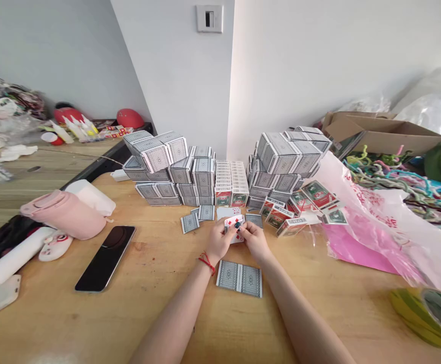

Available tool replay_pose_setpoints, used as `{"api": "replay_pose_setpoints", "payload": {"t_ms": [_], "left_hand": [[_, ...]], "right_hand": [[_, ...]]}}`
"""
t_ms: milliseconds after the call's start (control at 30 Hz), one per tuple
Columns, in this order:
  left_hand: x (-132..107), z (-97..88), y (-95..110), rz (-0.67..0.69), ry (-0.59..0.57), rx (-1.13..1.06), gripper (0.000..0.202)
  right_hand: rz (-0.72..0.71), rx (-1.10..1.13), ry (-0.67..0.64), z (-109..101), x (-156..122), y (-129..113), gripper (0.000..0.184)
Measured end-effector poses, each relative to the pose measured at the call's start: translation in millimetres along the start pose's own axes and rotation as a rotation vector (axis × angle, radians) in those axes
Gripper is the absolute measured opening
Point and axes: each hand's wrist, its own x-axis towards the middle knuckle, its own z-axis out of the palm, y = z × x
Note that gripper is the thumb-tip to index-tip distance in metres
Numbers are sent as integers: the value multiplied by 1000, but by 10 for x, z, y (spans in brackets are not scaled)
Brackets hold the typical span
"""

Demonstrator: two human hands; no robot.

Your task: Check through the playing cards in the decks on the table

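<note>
Both my hands hold playing cards (pixel 234 221) up over the middle of the wooden table, faces toward me with red diamonds showing. My left hand (pixel 221 237), a red string bracelet (pixel 207 263) at its wrist, is closed on them with the thumb over the front. From the other side my right hand (pixel 255 239) pinches their right edge. How many cards are held I cannot tell. Two patterned card stacks (pixel 239 278) lie back up, side by side, between my forearms. Loose back-up cards (pixel 190 222) lie left of my hands, another card (pixel 254 220) just beyond the right.
Wrapped card blocks (pixel 160 151) are piled at the back left, more blocks (pixel 289 154) at the back right. Between them stand rows of card boxes (pixel 231 177). A phone (pixel 105 259) and pink bottle (pixel 67 215) lie left; plastic wrap (pixel 364 242) and tape (pixel 429 313) right.
</note>
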Motion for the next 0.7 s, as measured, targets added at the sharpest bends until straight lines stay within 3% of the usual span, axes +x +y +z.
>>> {"api": "replay_pose_setpoints", "payload": {"t_ms": [133, 333, 500, 700], "left_hand": [[19, 51, -28, -170, -22, -250, 30], [17, 89, -20, -360, 30, -483, 31], [11, 120, -44, -375, 94, -726, 34], [52, 125, -100, -461, 190, -829, 32]], "right_hand": [[-43, -93, -51, 39, -32, -24, 20], [-64, -92, -52, 71, -45, -24, 22], [-153, -160, -102, 79, -52, -41, 24], [-213, -262, -88, 121, -72, 12, 28]]}}
